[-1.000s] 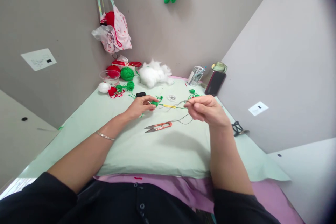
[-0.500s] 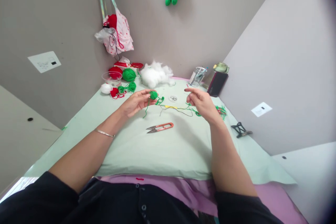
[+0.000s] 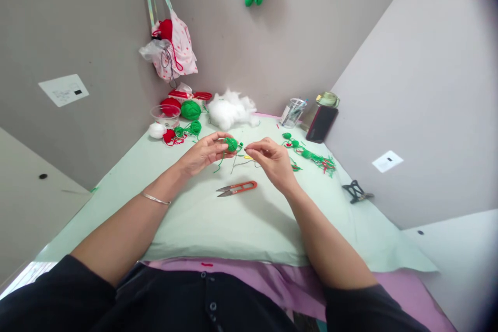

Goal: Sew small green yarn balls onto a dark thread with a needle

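My left hand (image 3: 202, 153) is closed around a small green crocheted piece (image 3: 231, 144), which shows between thumb and fingers with a loose green yarn tail hanging down. Just to its right, my right hand (image 3: 272, 160) is pinched, thumb against fingertips; whatever it holds is too small to make out. A bit of curled green yarn (image 3: 240, 146) lies between the two hands. Below them, orange-handled thread snips (image 3: 236, 188) rest on the pale green cushion (image 3: 233, 228). Partly behind my right hand are a yellow item (image 3: 248, 156) and a dark thread.
Green and red crocheted pieces (image 3: 307, 154) lie at the right. Behind are white stuffing (image 3: 231, 110), a green yarn ball (image 3: 191, 110), a clear tub (image 3: 165, 116), a cup (image 3: 292, 113) and a phone (image 3: 322, 124). A black clip (image 3: 357, 192) sits far right.
My right hand has moved left, close to my left hand, and its fingers have come together. The green piece in my left hand has shifted slightly right and shows more.
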{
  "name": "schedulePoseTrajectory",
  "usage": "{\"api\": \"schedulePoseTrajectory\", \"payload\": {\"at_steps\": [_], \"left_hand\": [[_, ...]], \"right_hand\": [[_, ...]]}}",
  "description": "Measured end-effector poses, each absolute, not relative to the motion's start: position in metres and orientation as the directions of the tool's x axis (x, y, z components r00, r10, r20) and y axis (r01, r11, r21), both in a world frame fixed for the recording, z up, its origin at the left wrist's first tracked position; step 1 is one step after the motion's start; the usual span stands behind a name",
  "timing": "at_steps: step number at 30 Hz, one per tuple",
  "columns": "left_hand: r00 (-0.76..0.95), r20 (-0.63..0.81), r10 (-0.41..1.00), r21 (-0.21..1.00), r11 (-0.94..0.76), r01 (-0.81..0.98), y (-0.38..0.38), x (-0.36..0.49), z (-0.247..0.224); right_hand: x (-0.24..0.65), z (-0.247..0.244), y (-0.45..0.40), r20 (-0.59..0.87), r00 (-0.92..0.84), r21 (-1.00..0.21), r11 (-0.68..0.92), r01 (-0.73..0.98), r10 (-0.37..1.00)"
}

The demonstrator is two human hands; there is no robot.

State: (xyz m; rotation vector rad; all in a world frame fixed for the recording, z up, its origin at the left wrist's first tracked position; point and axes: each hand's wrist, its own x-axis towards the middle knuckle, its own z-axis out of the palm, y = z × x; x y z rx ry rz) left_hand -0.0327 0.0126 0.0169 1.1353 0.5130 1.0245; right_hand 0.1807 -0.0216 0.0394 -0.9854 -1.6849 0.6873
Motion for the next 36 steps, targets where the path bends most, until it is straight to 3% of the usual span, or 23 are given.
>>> {"api": "schedulePoseTrajectory", "payload": {"at_steps": [11,31,36], "left_hand": [[0.485,0.183,0.855,0.919,0.027,-0.394,0.012,-0.032,0.016],[0.458,0.151,0.876,0.904,0.066,-0.423,0.009,-0.023,0.012],[0.441,0.166,0.882,0.911,0.033,-0.41,0.007,-0.022,0.01]], "right_hand": [[0.169,0.034,-0.029,0.346,-0.185,-0.855,0.39,0.34,0.92],[0.161,0.014,-0.025,0.437,-0.131,-0.807,0.452,0.38,0.89],[0.162,0.014,-0.021,0.389,-0.124,-0.843,0.407,0.351,0.913]]}}
